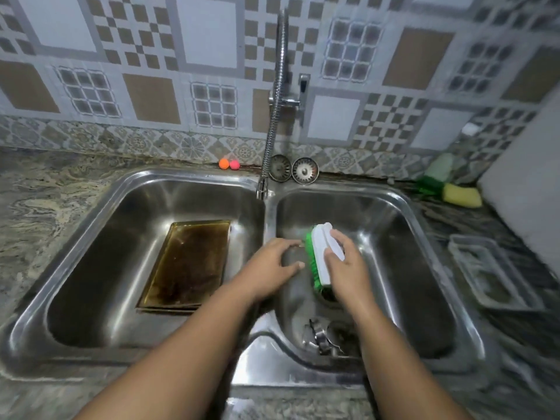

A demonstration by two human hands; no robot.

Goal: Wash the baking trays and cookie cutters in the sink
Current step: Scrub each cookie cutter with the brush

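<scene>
**Scrubbing over the right basin**

We grip the brush [320, 253] in our right hand [344, 269], fingers wrapped over its white back. Our left hand [271, 266] curves as if round something grey, but blur hides what. The tray [188, 265] lies flat in the left basin [91, 253], the cutters [321, 338] at the right basin's [424, 283] near edge. We judge a cutter wash is under way; next comes firm brushing, then the tray

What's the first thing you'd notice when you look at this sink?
The bright green-and-white scrub brush pops out, gripped by the right hand over the right basin. Next, the stained brown baking tray lying in the left basin, and two little balls, orange and pink, behind the sink.
</scene>
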